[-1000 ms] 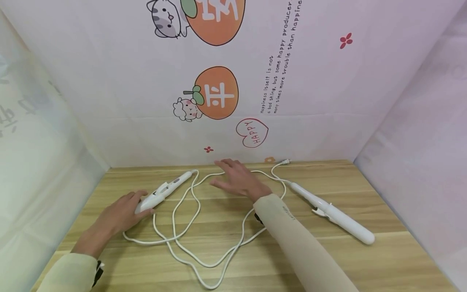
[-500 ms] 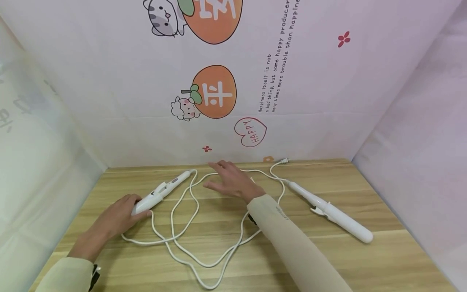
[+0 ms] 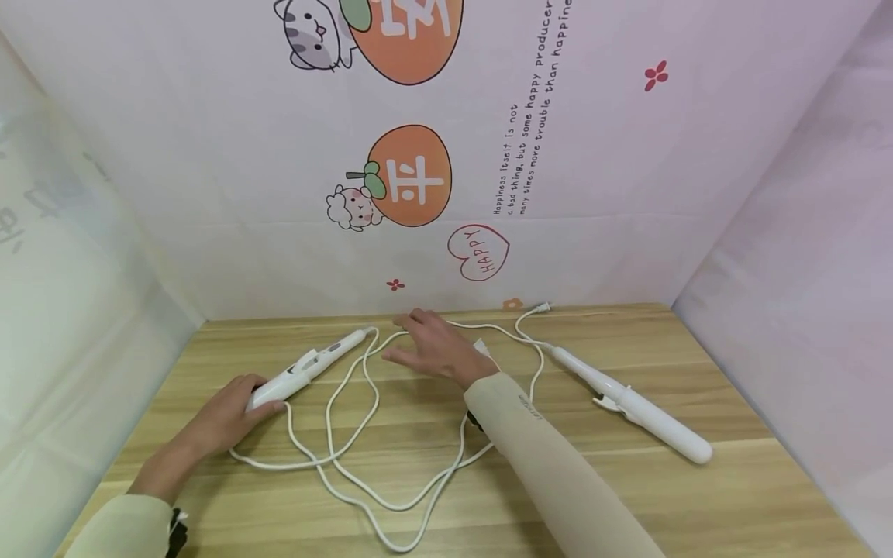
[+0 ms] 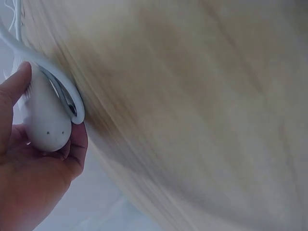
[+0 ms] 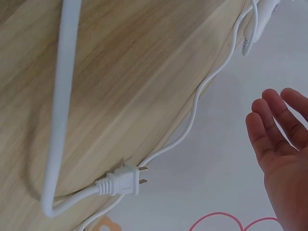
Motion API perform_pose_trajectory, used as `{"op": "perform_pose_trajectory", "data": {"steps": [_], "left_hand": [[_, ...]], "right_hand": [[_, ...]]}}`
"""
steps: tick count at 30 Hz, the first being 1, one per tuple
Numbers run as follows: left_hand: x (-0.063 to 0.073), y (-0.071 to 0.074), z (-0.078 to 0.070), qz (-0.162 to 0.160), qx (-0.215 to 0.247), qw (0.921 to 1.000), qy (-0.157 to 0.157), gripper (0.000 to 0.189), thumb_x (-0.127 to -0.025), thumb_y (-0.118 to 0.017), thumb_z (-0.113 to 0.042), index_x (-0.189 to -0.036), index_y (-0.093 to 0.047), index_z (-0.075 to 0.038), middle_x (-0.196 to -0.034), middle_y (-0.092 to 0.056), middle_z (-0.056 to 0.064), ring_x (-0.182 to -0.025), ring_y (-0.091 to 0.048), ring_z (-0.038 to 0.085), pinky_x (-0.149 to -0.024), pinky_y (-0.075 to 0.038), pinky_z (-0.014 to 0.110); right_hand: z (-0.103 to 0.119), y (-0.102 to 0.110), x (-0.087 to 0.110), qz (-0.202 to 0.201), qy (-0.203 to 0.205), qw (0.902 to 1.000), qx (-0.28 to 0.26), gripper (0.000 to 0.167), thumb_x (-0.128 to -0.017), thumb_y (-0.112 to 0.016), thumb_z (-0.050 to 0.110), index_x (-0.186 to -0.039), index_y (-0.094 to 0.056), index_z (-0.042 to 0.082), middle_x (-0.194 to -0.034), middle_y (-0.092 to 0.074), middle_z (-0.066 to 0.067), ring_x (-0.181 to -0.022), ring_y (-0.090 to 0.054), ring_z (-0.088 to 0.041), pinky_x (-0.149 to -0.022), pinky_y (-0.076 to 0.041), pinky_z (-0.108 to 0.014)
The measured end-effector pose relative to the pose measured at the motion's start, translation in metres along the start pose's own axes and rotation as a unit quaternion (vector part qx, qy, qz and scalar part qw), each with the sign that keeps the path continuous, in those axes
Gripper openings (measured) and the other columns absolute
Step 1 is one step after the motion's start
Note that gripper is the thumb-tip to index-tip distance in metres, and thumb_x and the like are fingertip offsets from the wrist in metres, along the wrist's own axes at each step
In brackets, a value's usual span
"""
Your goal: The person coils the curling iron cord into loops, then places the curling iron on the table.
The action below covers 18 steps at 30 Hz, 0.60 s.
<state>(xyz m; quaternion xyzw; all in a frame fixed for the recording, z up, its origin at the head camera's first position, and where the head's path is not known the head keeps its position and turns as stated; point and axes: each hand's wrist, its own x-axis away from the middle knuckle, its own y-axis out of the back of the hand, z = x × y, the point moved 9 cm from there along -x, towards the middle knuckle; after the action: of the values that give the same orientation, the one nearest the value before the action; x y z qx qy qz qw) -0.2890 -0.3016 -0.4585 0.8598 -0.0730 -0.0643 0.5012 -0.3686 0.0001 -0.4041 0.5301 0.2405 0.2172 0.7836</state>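
My left hand [image 3: 226, 415] grips the near end of a white curling iron [image 3: 300, 376] lying slanted on the left of the table, its buttons facing up. Close up in the left wrist view, the thumb and fingers hold its rounded end [image 4: 48, 127], with a loop of white cord [image 4: 67, 91] alongside. Near the back edge, my right hand [image 3: 436, 349] has its fingers extended and holds nothing; it overlaps the cord in the head view. A white two-pin plug [image 5: 126, 179] is beside that wrist. On the right lies a second white curling iron [image 3: 656, 422].
Long white cord [image 3: 398, 508] sprawls in crossing loops over the middle of the wooden table [image 3: 739, 511]. Another plug [image 3: 543, 308] lies at the back edge by the wall. Printed white sheeting [image 3: 593, 155] closes off the back and both sides.
The right hand has shifted a little to the left, and the plug beside its wrist has come into view. The left hand and its curling iron have edged slightly left.
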Motion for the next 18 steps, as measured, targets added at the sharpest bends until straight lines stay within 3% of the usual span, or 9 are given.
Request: {"op": "perform_pose_trajectory", "data": {"steps": [7,13,18], "left_hand": [[0.003,0.001,-0.001,-0.011,0.008,0.9998,-0.016,0.050,-0.107,-0.073,-0.022,-0.135,-0.057,0.015,-0.126,-0.066,0.032,-0.111,-0.065,0.040,-0.091,-0.053,0.056],[0.008,0.003,-0.001,-0.027,0.005,0.9991,-0.033,0.044,-0.105,-0.074,-0.019,-0.132,-0.059,0.013,-0.121,-0.068,0.026,-0.108,-0.065,0.037,-0.088,-0.053,0.052],[0.012,0.005,-0.003,-0.035,0.004,0.9979,-0.055,0.042,-0.103,-0.077,-0.017,-0.131,-0.061,0.009,-0.119,-0.069,0.022,-0.105,-0.065,0.033,-0.087,-0.052,0.050]], "right_hand": [[0.004,-0.005,-0.005,0.002,0.006,1.0000,0.005,0.065,-0.105,-0.068,0.056,-0.139,-0.069,0.001,-0.146,-0.064,-0.017,-0.140,-0.058,-0.036,-0.121,-0.047,-0.049],[0.010,-0.005,-0.008,0.002,0.017,0.9998,0.000,0.062,-0.104,-0.070,0.053,-0.136,-0.070,0.000,-0.143,-0.065,-0.017,-0.137,-0.060,-0.036,-0.121,-0.046,-0.048],[0.012,-0.006,-0.009,0.003,0.019,0.9998,0.010,0.062,-0.102,-0.074,0.052,-0.139,-0.069,0.002,-0.138,-0.064,-0.015,-0.127,-0.063,-0.031,-0.114,-0.052,-0.045]]}}
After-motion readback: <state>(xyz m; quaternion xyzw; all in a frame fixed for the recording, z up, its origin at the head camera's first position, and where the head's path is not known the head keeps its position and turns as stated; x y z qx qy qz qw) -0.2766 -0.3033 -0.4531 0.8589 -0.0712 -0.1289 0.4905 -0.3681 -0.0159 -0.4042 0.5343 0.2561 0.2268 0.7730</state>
